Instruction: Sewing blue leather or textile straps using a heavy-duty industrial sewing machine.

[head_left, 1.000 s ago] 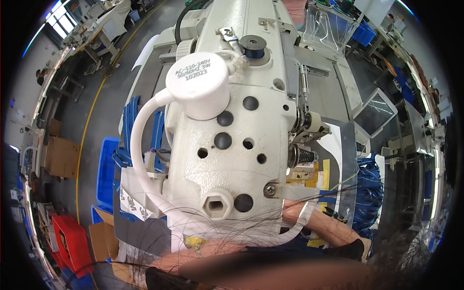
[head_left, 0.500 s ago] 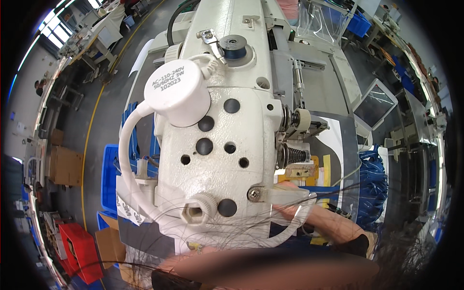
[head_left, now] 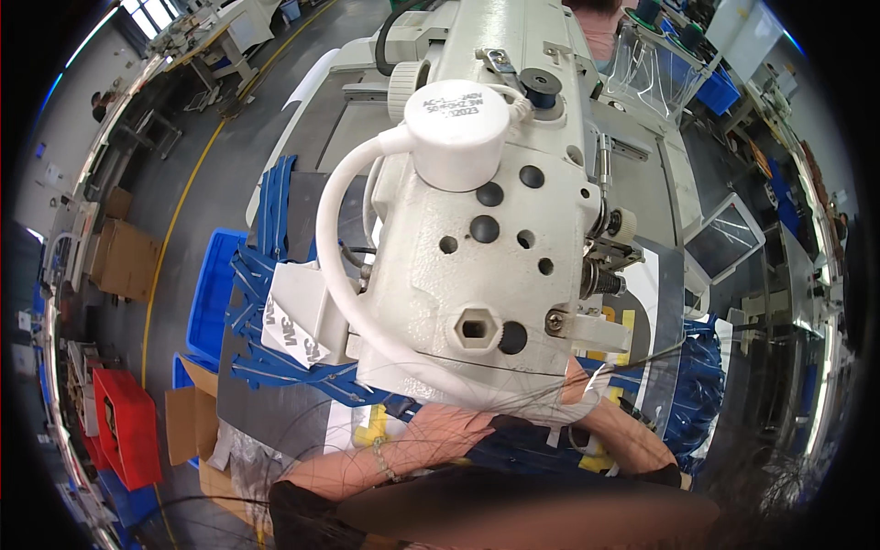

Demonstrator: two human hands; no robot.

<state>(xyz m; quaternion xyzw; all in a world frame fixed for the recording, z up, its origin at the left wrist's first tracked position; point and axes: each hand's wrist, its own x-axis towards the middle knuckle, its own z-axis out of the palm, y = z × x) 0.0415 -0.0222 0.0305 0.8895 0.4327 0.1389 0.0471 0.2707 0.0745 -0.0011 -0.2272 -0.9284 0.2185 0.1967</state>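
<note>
A white industrial sewing machine [head_left: 422,293] fills the middle, with a white cylindrical device [head_left: 458,151] and its cable on top. My left hand [head_left: 454,423] reaches rightward below the machine head, fingers stretched out over blue zipper tape [head_left: 500,451]. My right hand [head_left: 577,390] reaches in at the machine's right lower side, its fingers hidden by the head. More blue zipper strips [head_left: 321,371] lie on the left of the grey bed, and a bunch of blue tape [head_left: 694,394] is at the right, near yellow pieces [head_left: 371,426].
A blue bin [head_left: 209,298], red bin [head_left: 128,431] and cardboard boxes [head_left: 126,261] stand on the floor at left, beside a yellow line. A screen [head_left: 722,236] is at right. Someone in pink [head_left: 591,32] is beyond the machine, near a clear rack [head_left: 642,64].
The view has shifted, with the machine now farther right and higher. My left hand, earlier hidden behind cable and hair, now shows below the head, along with more blue strips at left.
</note>
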